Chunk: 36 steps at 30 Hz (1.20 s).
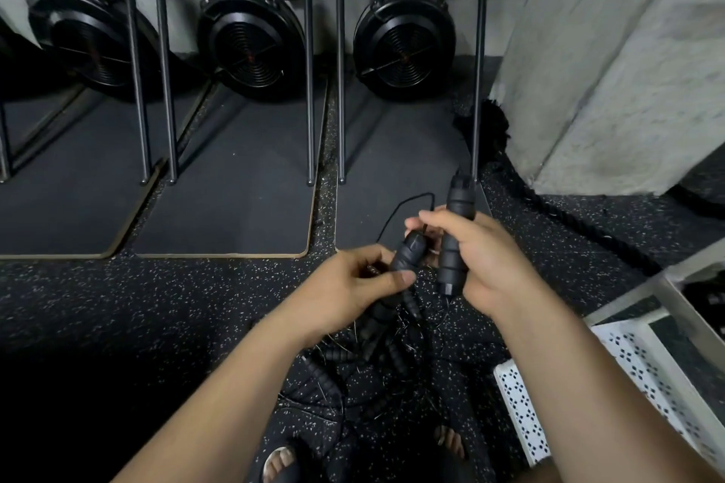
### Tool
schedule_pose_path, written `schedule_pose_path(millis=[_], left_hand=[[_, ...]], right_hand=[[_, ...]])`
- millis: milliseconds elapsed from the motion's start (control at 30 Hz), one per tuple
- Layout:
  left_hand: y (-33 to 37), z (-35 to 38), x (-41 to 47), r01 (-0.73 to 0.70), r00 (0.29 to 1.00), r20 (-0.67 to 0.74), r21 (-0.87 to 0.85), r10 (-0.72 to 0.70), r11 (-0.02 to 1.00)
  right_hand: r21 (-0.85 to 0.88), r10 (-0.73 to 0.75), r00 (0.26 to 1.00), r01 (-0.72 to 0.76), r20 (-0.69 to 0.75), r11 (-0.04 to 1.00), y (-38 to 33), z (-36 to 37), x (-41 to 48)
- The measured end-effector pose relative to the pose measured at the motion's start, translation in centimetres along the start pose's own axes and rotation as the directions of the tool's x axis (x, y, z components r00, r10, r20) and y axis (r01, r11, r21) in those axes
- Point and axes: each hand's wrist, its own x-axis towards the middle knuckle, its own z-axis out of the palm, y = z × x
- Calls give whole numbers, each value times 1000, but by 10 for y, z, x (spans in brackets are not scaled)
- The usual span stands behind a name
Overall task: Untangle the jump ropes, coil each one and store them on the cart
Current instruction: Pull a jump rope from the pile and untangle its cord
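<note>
Jump ropes: 2 black handles held at frame centre. Right hand (484,259) has its fingers wrapped round one upright handle (455,243). Left hand (349,286) pinches the second handle (408,253) between thumb and fingers, tilted, just beside the first. One thin cord (408,204) loops up above the hands over a mat.

Below the hands, lower centre: a tangled pile (353,361) of more ropes and ribbed handles on the speckled floor (176,294); the number cannot be told in the tangle.

Cart (518,400): 1, white, perforated, lower right, near the pile.

2 sandalled feet (280,463) at the bottom edge.

1 thick braided rope (569,220) on the floor, right.

3 round black fan housings (251,39) across the top.
</note>
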Motion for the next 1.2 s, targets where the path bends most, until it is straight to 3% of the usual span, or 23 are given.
schedule_pose_path(millis=[67,167,300,400,467,600,733,1100,1200], left_hand=[[9,5,-2,-19,998,-63,-6,19,1000],[23,6,-7,15,990,-135,-168,-38,986],[28,4,-12,32,970,-216,-345,-113,938],[23,3,-13,-23,939,-332,-318,-89,948],[16,1,-14,-51,928,-369,-264,-52,963],[13,-4,-9,-72,936,-352,-211,-7,975],[18,-10,1,-129,930,-368,-300,10,945],[17,-5,8,-155,932,-360,-316,33,936],[14,-7,8,-152,932,-362,-308,32,939]], right_hand=[[-30,10,1000,-11,-18,999,0,2,-3],[-186,-83,987,56,-141,981,5,9,-8],[-70,-52,974,37,-221,997,20,20,-19],[7,-18,982,20,-189,1000,33,21,-27],[-31,-68,984,63,-166,998,36,19,-29],[-240,-233,969,207,-86,949,33,18,-21],[-276,-333,938,297,-92,914,33,22,-11],[-195,-337,940,321,-54,927,41,38,-14],[-209,-313,949,311,22,927,43,42,-18]])
